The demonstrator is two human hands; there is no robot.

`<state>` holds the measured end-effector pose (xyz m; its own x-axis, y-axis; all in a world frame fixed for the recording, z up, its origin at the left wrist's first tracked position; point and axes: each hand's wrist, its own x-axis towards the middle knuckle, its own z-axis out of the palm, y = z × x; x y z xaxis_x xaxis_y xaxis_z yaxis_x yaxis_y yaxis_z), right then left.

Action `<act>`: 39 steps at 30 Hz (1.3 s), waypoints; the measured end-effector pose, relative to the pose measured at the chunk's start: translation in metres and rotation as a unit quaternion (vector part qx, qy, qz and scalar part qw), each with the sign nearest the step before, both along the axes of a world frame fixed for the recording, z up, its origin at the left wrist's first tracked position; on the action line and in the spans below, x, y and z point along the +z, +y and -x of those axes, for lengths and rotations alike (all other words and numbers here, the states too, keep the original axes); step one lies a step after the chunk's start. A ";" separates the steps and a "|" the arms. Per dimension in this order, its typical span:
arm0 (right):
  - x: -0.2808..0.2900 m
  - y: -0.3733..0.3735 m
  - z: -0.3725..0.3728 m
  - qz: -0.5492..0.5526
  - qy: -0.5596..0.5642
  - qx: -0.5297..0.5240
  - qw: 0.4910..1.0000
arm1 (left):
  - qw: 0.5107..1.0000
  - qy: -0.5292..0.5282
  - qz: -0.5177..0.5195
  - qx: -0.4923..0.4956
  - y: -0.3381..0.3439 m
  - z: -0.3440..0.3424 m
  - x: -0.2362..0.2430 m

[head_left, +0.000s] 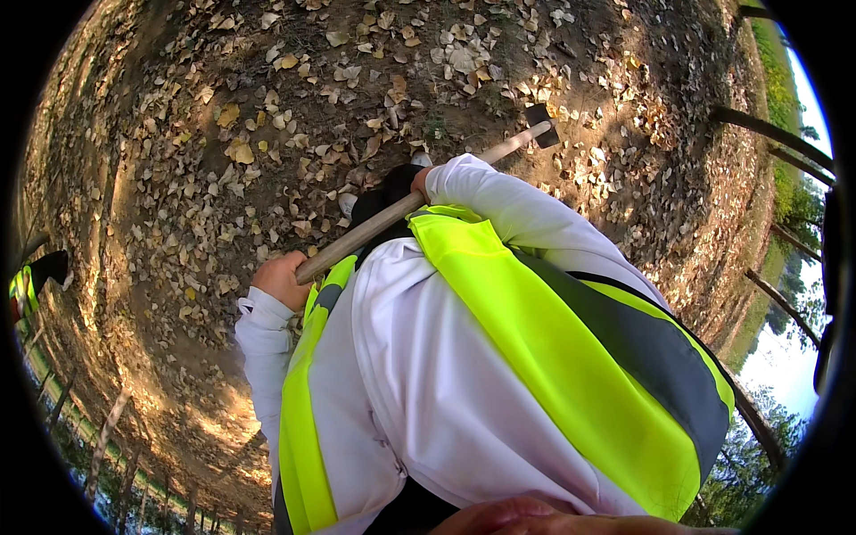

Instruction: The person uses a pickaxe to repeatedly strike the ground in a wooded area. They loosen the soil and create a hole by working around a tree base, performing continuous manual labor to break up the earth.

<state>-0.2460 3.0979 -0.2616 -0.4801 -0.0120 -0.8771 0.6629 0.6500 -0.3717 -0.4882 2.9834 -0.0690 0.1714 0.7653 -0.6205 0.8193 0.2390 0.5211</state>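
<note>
Both my hands grip a long wooden-handled tool (366, 230), held slantwise across the front of my body. Its short, dark, blocky head (542, 126) sits at the far right end; the frame does not show clearly which kind of tool it is. My left hand (281, 279) is closed round the near left end of the handle. Farther along the shaft, my right hand (420, 182) is closed round it, partly hidden by my white sleeve (499, 192). Beneath the tool lies leaf-strewn ground, and the head appears over it; whether it touches cannot be told.
Dry leaves (239, 150) cover bare brown soil all around. At the far left edge is another person in a bright yellow vest (25, 290). Tree trunks (771, 134) stand along the right side, and more trunks (107, 437) at the lower left. My shoes (347, 204) show below the handle.
</note>
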 end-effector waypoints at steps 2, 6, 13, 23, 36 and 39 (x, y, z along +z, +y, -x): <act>-0.003 0.011 -0.021 -0.006 -0.022 0.000 1.000 | 0.999 -0.003 0.031 0.013 0.006 -0.009 -0.011; -0.007 0.017 -0.025 -0.008 -0.026 0.003 1.000 | 0.999 -0.011 0.021 0.039 0.005 -0.017 -0.014; 0.004 -0.007 0.060 0.004 0.096 -0.045 0.994 | 0.988 0.144 0.050 0.018 -0.007 0.011 0.047; 0.019 0.008 0.041 0.007 0.055 0.045 0.997 | 0.996 0.065 0.020 0.065 -0.004 -0.003 0.035; -0.005 0.052 -0.046 -0.001 -0.026 0.052 0.998 | 0.993 -0.044 0.089 0.060 0.021 -0.049 -0.034; -0.001 0.033 -0.005 0.015 0.005 0.066 0.998 | 0.985 -0.056 0.123 0.104 -0.010 -0.024 -0.037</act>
